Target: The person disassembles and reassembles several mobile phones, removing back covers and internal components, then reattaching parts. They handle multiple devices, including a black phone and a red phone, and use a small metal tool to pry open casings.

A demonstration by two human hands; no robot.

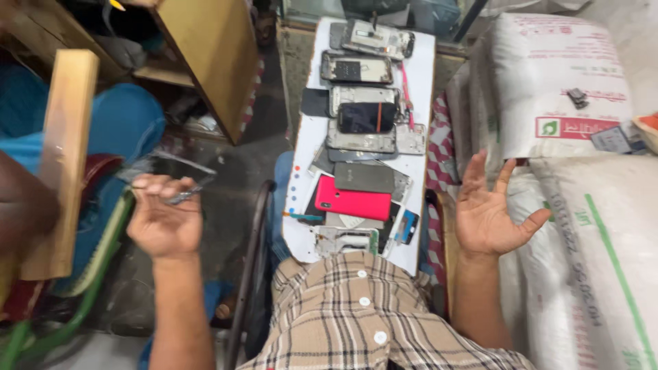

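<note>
White desk [301,147], centre of the frame, running from the upper edge down to the lap. On it, top to bottom: opened phone frames [356,67], a dark-screened phone [366,118], a grey phone back [364,177], a red phone [353,201], and a bare metal frame [346,240] at the lower edge.

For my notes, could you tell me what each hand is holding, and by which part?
The left hand pinches a thin glass panel by its near edge. The right hand is open, palm up, holding nothing.

light: bright, even | shadows: soft | blur: left edge | distortion: wide-angle edges
</note>
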